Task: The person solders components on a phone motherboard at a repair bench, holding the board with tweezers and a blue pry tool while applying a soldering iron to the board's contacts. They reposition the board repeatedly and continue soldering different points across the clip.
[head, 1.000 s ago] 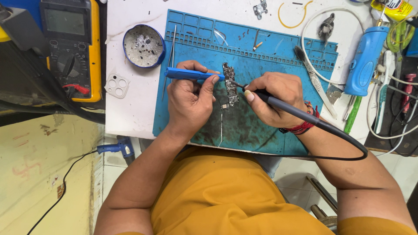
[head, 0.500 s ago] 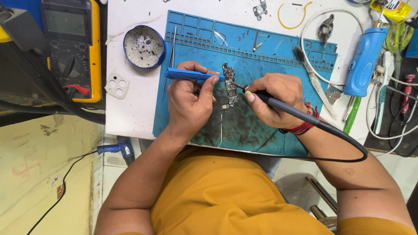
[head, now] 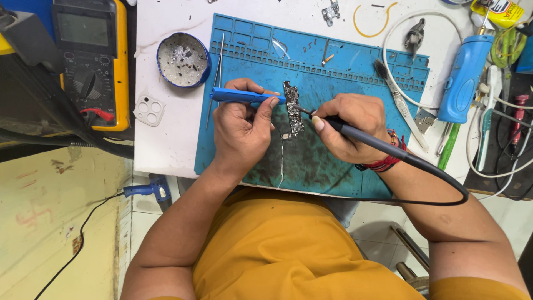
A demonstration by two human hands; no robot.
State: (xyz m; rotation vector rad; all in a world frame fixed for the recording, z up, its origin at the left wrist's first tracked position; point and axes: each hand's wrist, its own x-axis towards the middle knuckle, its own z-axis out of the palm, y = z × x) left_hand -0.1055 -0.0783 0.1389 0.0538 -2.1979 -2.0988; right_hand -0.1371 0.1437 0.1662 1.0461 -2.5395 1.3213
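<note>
A narrow dark circuit board (head: 292,108) lies on the blue work mat (head: 355,72). My left hand (head: 241,130) grips a blue-handled tool (head: 239,96) laid level, its tip at the board's upper left edge. My right hand (head: 350,126) holds a grey soldering iron (head: 361,138) like a pen, its tip touching the board's middle. The iron's black cable (head: 444,189) loops back past my right wrist, which wears a red band. A thin strand of solder wire (head: 281,161) runs down the mat below the board.
A round blue tin (head: 183,59) of scraps and thin tweezers (head: 220,55) lie left of the mat. A yellow multimeter (head: 91,55) sits far left. A brush (head: 397,94), a blue cylindrical tool (head: 463,78), white cables and small metal parts crowd the right side.
</note>
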